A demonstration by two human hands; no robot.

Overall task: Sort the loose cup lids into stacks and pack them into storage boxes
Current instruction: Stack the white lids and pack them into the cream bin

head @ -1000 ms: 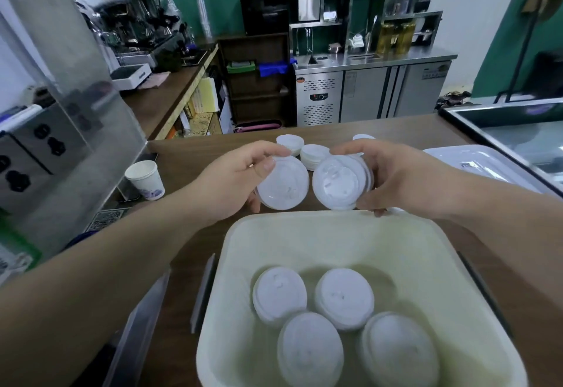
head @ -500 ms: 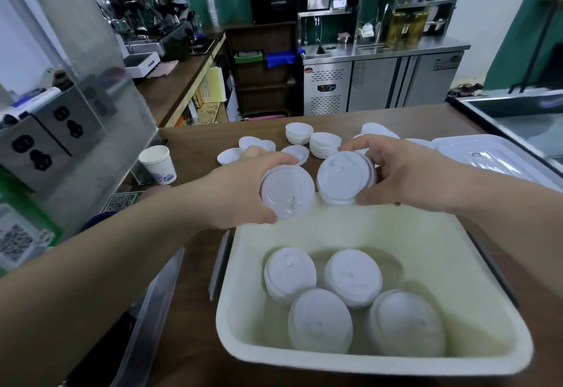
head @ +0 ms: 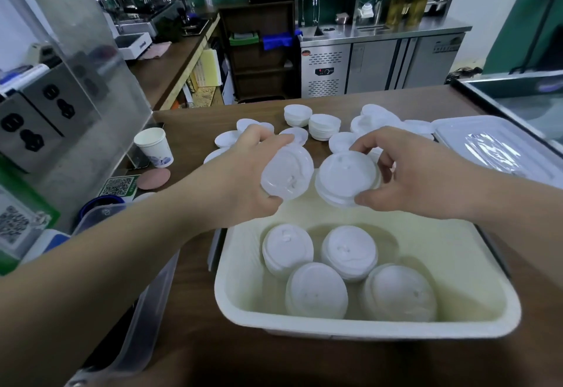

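My left hand (head: 240,179) grips a white cup lid (head: 288,177) by its rim, tilted toward me. Beside it, my right hand (head: 417,176) holds a short stack of white lids (head: 345,181). Both sit just above the far rim of a cream storage box (head: 365,327) on the brown counter. Inside the box stand several lid stacks (head: 316,289). Behind my hands, loose lids and small lid stacks (head: 324,126) are scattered on the counter; my hands hide some of them.
A paper cup (head: 154,147) and a round pink coaster (head: 154,177) stand left. A clear box lid (head: 493,150) lies right. Another clear container (head: 146,310) sits at the box's left. A steel panel with sockets (head: 45,112) borders the left.
Both hands have lowered slightly toward the box with their lids. The view has tipped back, so more loose lids behind the hands now show.
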